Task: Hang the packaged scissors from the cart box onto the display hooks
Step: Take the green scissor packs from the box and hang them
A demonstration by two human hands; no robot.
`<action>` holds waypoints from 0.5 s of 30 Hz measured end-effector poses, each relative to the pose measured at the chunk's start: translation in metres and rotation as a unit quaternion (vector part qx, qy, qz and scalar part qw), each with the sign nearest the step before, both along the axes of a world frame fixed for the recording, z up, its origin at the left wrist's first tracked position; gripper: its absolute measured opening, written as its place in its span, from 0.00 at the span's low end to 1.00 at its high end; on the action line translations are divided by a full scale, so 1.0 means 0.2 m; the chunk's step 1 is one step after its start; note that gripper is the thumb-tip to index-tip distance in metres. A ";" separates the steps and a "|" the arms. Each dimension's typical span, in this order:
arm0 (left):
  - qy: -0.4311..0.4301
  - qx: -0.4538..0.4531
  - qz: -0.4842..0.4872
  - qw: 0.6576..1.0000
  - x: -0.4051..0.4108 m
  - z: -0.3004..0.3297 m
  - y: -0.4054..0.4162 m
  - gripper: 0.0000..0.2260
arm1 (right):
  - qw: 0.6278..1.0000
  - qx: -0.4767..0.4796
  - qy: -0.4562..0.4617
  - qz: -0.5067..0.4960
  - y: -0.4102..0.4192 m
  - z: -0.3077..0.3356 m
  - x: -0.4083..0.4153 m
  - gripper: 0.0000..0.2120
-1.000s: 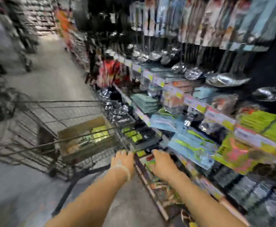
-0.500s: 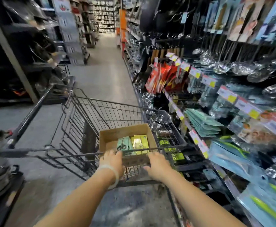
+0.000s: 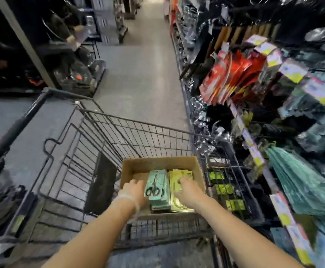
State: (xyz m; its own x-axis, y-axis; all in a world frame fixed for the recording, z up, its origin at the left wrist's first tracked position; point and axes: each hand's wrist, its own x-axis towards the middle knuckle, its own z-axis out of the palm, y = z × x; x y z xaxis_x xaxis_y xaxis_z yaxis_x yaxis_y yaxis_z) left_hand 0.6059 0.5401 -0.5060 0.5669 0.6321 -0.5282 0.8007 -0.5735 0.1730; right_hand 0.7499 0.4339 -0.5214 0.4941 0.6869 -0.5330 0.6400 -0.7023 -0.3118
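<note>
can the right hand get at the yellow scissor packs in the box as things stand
Probably yes: the right hand is already over the yellow packs, the cardboard box is open-topped, and nothing lies across them.

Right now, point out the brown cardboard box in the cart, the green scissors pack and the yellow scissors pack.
brown cardboard box (image 3: pixel 158 163), head view, on its far inner wall.
green scissors pack (image 3: pixel 156 180), head view, on the card front above the black handles.
yellow scissors pack (image 3: pixel 181 174), head view, on the card's upper part.
</note>
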 end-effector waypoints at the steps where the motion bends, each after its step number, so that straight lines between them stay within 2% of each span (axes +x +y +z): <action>1: 0.015 -0.014 0.002 1.000 0.02 -0.06 0.04 0.23 | 1.000 -0.010 0.016 0.003 0.04 -0.05 0.02 0.28; 5: 0.070 -0.068 0.011 0.995 0.10 -0.28 0.20 0.23 | 0.996 -0.052 0.067 0.003 0.17 -0.26 0.06 0.24; 12: 0.117 -0.174 0.039 0.977 0.22 -0.69 0.47 0.25 | 0.982 -0.071 0.149 -0.095 0.43 -0.66 0.12 0.21; 15: 0.129 -0.203 0.053 0.969 0.25 -0.86 0.54 0.21 | 0.976 -0.082 0.150 -0.134 0.55 -0.85 0.13 0.23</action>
State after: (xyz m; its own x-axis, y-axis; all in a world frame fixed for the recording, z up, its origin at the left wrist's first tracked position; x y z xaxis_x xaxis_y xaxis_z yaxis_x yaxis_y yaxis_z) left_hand 0.6569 0.6489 -0.6777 0.3265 0.3910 -0.8605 0.8981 -0.4123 0.1534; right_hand 0.7767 0.5444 -0.6919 0.4496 0.4478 -0.7729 0.3235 -0.8882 -0.3264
